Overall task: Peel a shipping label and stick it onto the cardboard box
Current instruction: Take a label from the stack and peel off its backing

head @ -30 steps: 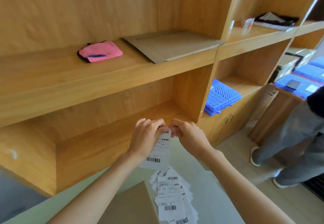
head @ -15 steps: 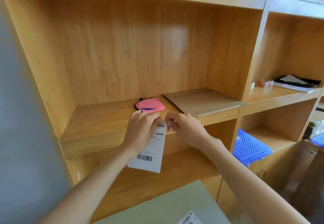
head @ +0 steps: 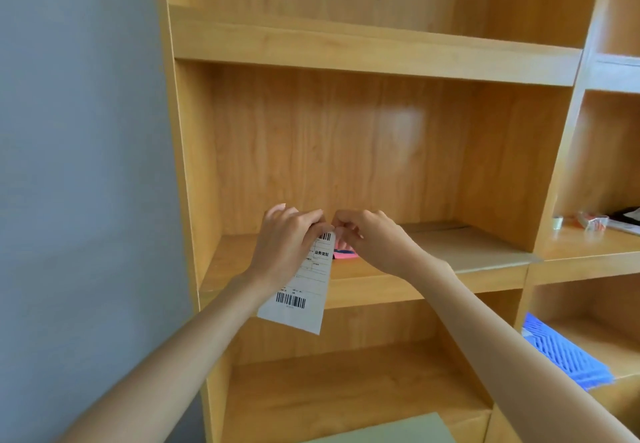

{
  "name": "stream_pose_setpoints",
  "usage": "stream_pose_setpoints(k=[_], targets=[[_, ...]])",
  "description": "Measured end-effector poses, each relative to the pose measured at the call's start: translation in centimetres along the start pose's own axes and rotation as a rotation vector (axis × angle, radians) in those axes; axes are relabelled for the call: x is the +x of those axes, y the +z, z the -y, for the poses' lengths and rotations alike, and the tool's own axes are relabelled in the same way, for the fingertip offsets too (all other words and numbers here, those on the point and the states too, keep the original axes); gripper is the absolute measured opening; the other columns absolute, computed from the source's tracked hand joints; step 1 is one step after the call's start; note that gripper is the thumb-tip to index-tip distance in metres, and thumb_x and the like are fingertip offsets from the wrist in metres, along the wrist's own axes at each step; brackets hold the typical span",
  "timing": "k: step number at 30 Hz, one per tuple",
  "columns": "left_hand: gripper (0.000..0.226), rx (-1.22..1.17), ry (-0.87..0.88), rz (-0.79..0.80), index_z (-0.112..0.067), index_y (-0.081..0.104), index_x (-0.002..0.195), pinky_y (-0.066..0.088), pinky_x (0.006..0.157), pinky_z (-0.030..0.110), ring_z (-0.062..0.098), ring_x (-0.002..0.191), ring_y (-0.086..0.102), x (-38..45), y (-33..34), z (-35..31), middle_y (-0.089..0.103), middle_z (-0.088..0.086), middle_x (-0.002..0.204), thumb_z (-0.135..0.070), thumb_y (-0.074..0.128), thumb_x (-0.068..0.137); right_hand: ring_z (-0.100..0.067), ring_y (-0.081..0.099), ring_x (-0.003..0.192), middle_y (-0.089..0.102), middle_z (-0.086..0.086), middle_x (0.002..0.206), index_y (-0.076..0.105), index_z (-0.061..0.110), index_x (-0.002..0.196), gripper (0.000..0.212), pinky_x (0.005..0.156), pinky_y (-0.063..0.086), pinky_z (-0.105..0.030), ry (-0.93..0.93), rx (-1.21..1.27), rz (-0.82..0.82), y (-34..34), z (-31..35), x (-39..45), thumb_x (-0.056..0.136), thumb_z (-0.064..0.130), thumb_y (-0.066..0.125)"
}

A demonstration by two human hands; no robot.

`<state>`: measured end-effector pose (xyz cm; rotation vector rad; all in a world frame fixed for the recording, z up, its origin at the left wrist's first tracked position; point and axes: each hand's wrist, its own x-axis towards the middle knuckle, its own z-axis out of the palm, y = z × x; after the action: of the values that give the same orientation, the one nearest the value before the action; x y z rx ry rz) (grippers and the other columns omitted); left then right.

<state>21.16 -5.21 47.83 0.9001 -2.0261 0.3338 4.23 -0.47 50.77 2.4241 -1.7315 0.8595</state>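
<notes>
A white shipping label (head: 304, 286) with barcodes hangs in the air in front of the wooden shelf unit. My left hand (head: 284, 245) pinches its upper left part, and my right hand (head: 370, 238) pinches its top right corner. Both hands meet at the label's top edge. A flattened piece of cardboard (head: 464, 248) lies on the shelf board behind my right wrist. The cardboard box and the pile of labels are out of view.
The wooden shelf unit (head: 363, 58) fills the view, with a grey wall (head: 79, 165) to its left. A pink item (head: 343, 255) peeks out behind the label. A blue plastic grid (head: 568, 356) lies lower right. A pale green tabletop corner (head: 394, 432) shows at the bottom.
The view has tilted up, so the box, the label pile and the other person left the frame. My hands rose with the label and still pinch its top edge.
</notes>
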Motion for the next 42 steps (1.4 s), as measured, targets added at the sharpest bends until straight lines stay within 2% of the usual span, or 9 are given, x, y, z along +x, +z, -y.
stream_pose_setpoints(k=[3,5,9,13,20,29,36,39,42], targets=[[0.018,-0.012,0.006,-0.116,-0.024,0.056,0.095,0.037,0.096,0.035,0.009,0.089,0.054,-0.4,-1.6,0.4,0.057,-0.015,0.091,-0.042,0.051,0.096,-0.02,0.071,0.074,0.072,0.007,0.076,0.056,0.03,0.076,0.028,0.076,0.058,-0.047,-0.016,0.12,0.006,-0.1,0.8,0.5,0.094,0.013,0.043],[0.017,0.02,0.015,-0.192,-0.022,0.055,0.099,0.038,0.089,0.03,0.009,0.093,0.052,-0.4,-2.9,0.7,0.055,-0.012,0.098,-0.039,0.058,0.095,-0.021,0.072,0.073,0.072,0.005,0.076,0.058,0.027,0.078,0.026,0.075,0.059,-0.047,-0.004,0.166,-0.012,-0.3,1.5,0.8,0.098,0.016,0.045],[0.023,0.029,0.07,-0.087,-0.022,0.054,0.086,0.044,0.068,0.028,0.008,0.081,0.05,-0.5,-4.7,0.0,0.052,-0.012,0.084,-0.041,0.049,0.098,-0.018,0.072,0.076,0.071,0.004,0.074,0.061,0.02,0.08,0.023,0.077,0.06,-0.037,0.02,0.265,-0.058,-0.7,3.0,1.2,0.099,0.015,0.048],[0.028,0.087,0.043,0.005,-0.022,0.05,0.085,0.042,0.064,0.027,0.009,0.081,0.046,-0.5,-5.0,-0.1,0.053,-0.011,0.083,-0.043,0.037,0.098,-0.017,0.071,0.078,0.066,0.009,0.067,0.065,0.01,0.088,0.021,0.072,0.052,-0.018,0.012,0.302,-0.062,-0.7,4.4,1.2,0.098,0.007,0.048],[0.013,0.152,0.073,0.01,-0.024,0.044,0.088,0.04,0.065,0.029,0.012,0.079,0.049,-0.4,-4.9,0.4,0.057,-0.012,0.085,-0.033,0.046,0.097,-0.011,0.07,0.074,0.071,0.001,0.071,0.065,0.016,0.084,0.024,0.076,0.057,-0.026,0.011,0.27,-0.084,-0.7,4.8,1.5,0.099,0.006,0.049],[0.021,0.289,0.133,-0.039,-0.024,0.051,0.088,0.045,0.066,0.031,0.012,0.078,0.052,0.1,-4.6,1.3,0.058,-0.012,0.079,-0.039,0.041,0.099,-0.01,0.073,0.074,0.075,-0.004,0.074,0.074,0.01,0.09,0.022,0.079,0.059,-0.028,0.023,0.279,-0.104,-0.4,4.5,2.1,0.097,0.005,0.054],[0.029,0.351,0.2,-0.029,-0.025,0.054,0.092,0.045,0.064,0.031,0.014,0.079,0.054,0.2,-4.3,1.9,0.058,-0.011,0.079,-0.042,0.032,0.101,0.002,0.066,0.062,0.072,0.004,0.072,0.074,0.013,0.087,0.023,0.065,0.05,-0.004,0.027,0.299,-0.063,-0.8,4.2,1.9,0.096,0.004,0.055],[0.027,0.355,0.213,-0.039,-0.025,0.054,0.092,0.044,0.062,0.03,0.014,0.076,0.054,0.1,-4.2,1.9,0.056,-0.011,0.077,-0.04,0.033,0.101,0.0,0.067,0.064,0.075,-0.002,0.082,0.074,0.011,0.088,0.022,0.062,0.05,-0.004,0.05,0.306,-0.045,-0.7,4.1,2.0,0.097,0.005,0.055],[0.028,0.349,0.219,-0.031,-0.026,0.054,0.094,0.043,0.062,0.028,0.013,0.075,0.053,0.1,-4.2,1.9,0.056,-0.012,0.077,-0.041,0.031,0.102,-0.002,0.067,0.063,0.075,-0.002,0.08,0.072,0.014,0.082,0.025,0.059,0.048,-0.004,0.056,0.329,-0.046,-0.7,4.1,2.0,0.096,0.004,0.054]])
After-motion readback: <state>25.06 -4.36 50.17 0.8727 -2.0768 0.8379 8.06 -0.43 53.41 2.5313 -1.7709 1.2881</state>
